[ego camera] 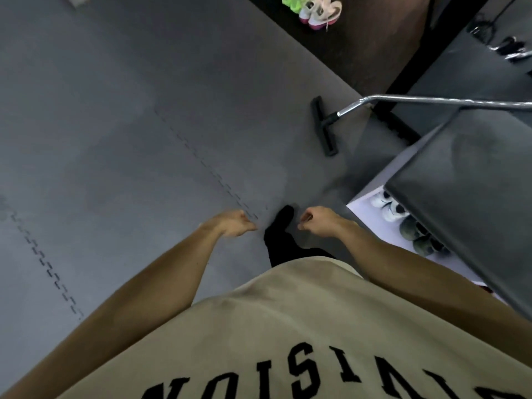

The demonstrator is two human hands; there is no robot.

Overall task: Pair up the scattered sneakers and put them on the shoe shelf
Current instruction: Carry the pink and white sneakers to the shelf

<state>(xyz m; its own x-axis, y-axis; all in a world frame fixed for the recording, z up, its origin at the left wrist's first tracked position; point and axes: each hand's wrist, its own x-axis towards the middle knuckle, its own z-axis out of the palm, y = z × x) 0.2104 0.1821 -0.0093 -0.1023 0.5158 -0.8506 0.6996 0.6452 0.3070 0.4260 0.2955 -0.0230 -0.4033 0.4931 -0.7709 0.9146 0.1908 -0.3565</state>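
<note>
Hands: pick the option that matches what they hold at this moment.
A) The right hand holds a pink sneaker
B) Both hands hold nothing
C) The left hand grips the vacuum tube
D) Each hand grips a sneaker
B: the left hand and the right hand hang over the grey floor mat with loosely curled fingers and nothing in them; the pink sneakers lie far off, on the dark floor.

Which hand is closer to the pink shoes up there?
Probably the right hand. The pink sneakers lie far ahead on its side; the left hand is farther. Both hands hold nothing.
</note>
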